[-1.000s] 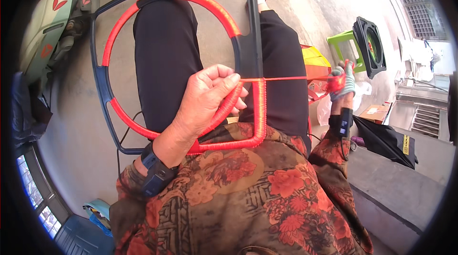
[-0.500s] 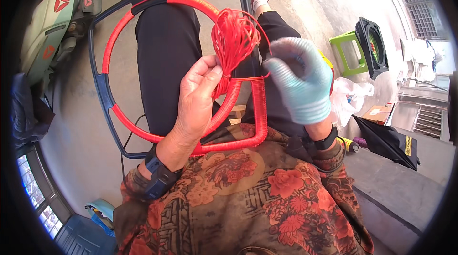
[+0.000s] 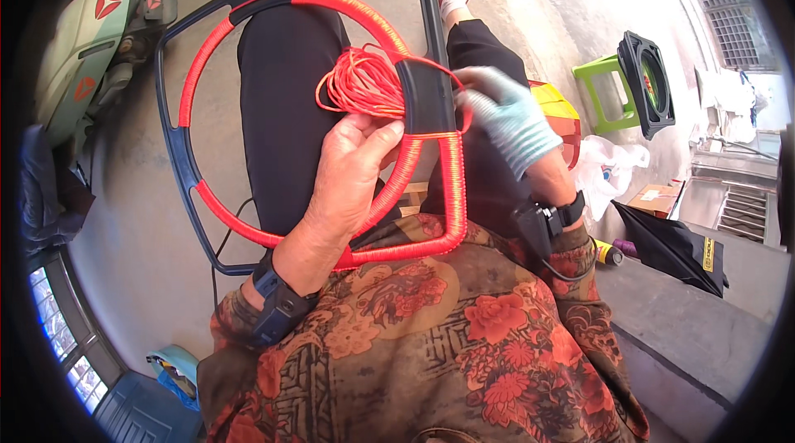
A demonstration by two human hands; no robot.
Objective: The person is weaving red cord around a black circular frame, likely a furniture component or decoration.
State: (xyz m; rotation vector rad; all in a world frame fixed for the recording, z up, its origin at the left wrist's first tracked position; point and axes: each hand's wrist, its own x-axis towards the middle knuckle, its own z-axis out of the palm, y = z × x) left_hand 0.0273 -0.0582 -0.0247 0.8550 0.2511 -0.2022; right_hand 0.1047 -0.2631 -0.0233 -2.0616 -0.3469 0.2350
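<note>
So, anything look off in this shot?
One mismatch: the right hand wears a pale blue-green glove, while the left hand, holding the bundle of red cord, is bare. Nothing stands out as spilled or damaged.

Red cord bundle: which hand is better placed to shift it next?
Left hand, likely: its fingers are at the lower edge of the bundle, left of the black frame section. The gloved right hand is across it, by the cord loop.
</note>
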